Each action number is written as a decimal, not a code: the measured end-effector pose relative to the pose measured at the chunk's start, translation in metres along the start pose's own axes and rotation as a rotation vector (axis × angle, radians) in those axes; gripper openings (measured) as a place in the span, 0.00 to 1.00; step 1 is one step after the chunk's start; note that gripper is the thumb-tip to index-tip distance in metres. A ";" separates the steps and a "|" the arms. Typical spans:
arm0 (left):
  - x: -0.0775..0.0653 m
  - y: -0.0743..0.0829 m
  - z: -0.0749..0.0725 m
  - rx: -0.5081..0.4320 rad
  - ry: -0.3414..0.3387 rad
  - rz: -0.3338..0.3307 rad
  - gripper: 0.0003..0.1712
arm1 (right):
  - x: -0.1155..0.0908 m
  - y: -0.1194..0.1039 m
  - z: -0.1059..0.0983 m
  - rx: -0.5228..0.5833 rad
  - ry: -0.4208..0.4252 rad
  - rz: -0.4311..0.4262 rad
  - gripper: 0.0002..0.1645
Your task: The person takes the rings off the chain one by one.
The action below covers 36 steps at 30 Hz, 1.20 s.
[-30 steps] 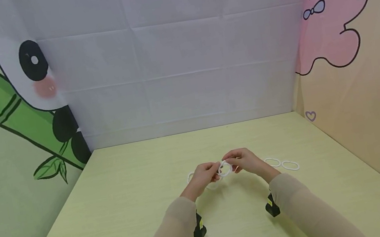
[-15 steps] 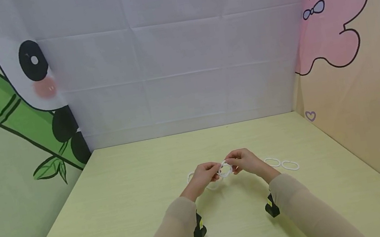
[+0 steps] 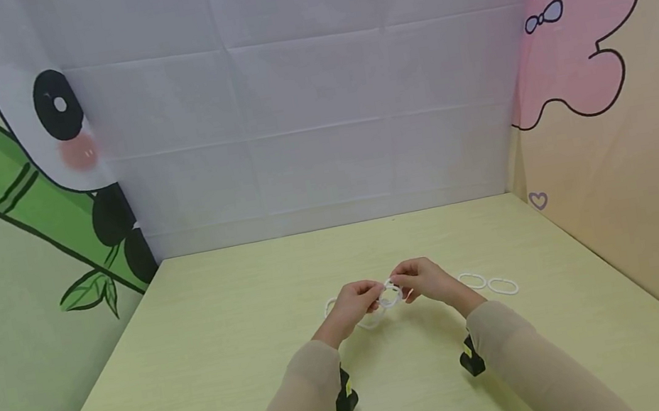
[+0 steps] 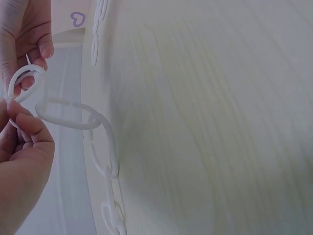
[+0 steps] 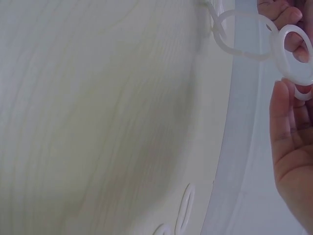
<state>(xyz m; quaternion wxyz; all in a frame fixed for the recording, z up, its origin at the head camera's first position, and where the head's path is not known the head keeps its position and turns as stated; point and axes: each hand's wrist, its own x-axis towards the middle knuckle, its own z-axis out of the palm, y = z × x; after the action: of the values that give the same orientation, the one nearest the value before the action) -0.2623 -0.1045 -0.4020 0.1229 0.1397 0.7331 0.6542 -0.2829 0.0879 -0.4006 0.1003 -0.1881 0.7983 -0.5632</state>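
A chain of white oval plastic links point(image 4: 66, 123) hangs between my hands and trails down to the table, partly behind the left hand in the head view. Both hands are raised over the middle of the table, fingertips close together. The left hand point(image 3: 355, 306) pinches a link at the chain's end. With thumb and fingers, the right hand point(image 3: 424, 281) pinches another white link against it. In the right wrist view, an upright link point(image 5: 279, 56) stands between the two hands. Fingers hide where the held links meet, so I cannot tell whether they are joined.
Two loose white links point(image 3: 505, 294) lie flat on the pale wooden table point(image 3: 251, 362), right of the right hand. A white cloth backdrop point(image 3: 323, 163) rises behind the table. Printed side panels stand at left and right. Each wrist wears a small black camera point(image 3: 346, 397).
Over the last second the right fingertips have shifted slightly right along the held link. The left hand has barely moved, and the loose links lie as before.
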 end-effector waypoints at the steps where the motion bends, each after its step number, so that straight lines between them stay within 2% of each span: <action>1: -0.002 0.003 0.001 0.005 0.001 0.005 0.15 | 0.000 0.000 0.000 -0.004 0.002 0.003 0.13; 4: -0.003 0.004 0.001 0.019 -0.001 0.009 0.14 | 0.001 0.000 0.001 -0.011 0.010 0.011 0.12; 8: 0.004 -0.006 0.000 0.041 -0.004 0.009 0.13 | 0.001 0.000 0.002 -0.011 0.014 0.015 0.12; 14: 0.011 -0.018 0.002 0.089 0.028 0.056 0.14 | 0.001 -0.002 0.003 -0.021 0.031 0.025 0.11; 21: 0.011 -0.018 0.005 0.128 0.087 0.085 0.14 | 0.002 -0.001 0.003 -0.020 0.044 0.050 0.12; 32: 0.012 -0.018 0.005 0.164 0.164 0.080 0.14 | 0.003 -0.002 0.004 -0.011 0.044 0.063 0.13; 36: 0.013 -0.019 0.006 0.181 0.173 0.091 0.13 | 0.003 -0.002 0.005 -0.005 0.052 0.076 0.14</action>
<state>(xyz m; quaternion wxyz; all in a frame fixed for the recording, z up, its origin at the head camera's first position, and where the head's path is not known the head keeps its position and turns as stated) -0.2733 -0.0965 -0.4216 0.0162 0.1263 0.7900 0.5998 -0.2836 0.0821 -0.4003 0.1003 -0.1429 0.8086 -0.5618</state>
